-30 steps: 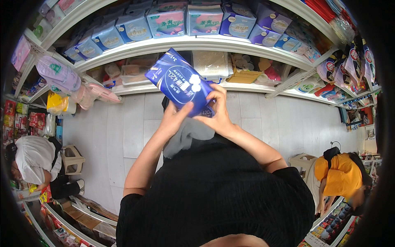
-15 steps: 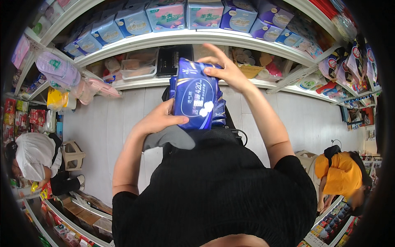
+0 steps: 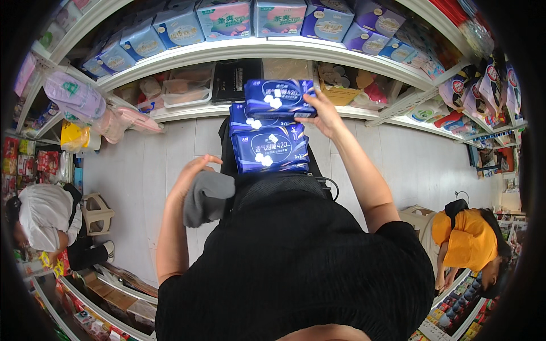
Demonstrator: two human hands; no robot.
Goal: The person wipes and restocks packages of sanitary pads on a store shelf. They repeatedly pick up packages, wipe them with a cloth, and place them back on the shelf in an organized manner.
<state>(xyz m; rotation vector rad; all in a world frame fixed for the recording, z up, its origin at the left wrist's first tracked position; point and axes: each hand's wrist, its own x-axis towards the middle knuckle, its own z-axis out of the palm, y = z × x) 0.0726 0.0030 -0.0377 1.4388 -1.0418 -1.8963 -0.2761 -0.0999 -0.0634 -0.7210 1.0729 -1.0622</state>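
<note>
My right hand [image 3: 325, 113] grips the right end of a dark blue pack of sanitary pads [image 3: 273, 99], held level just in front of the low shelf. More packs of the same kind lie in my lap: a near stack [image 3: 278, 148] and another pack [image 3: 240, 122] behind it, partly covered. Left of the stack and apart from it is my left hand [image 3: 193, 170], index finger and thumb stretched out. A crumpled grey cloth [image 3: 209, 199] hangs from that hand, seemingly held by the lower fingers, which are hidden.
Ahead, a white shelf [image 3: 227, 57] carries rows of blue, pink and purple packs. Beneath it are a clear plastic tub [image 3: 187, 91] and a black box [image 3: 238, 85]. People in white [image 3: 45, 216] and orange [image 3: 469, 238] bend over goods at either side. A beige stool [image 3: 98, 214] stands left.
The upright pack has been turned sideways and carried forward by my right hand. My left hand has let go of it and drawn back left with the grey cloth. The stack beneath now shows.
</note>
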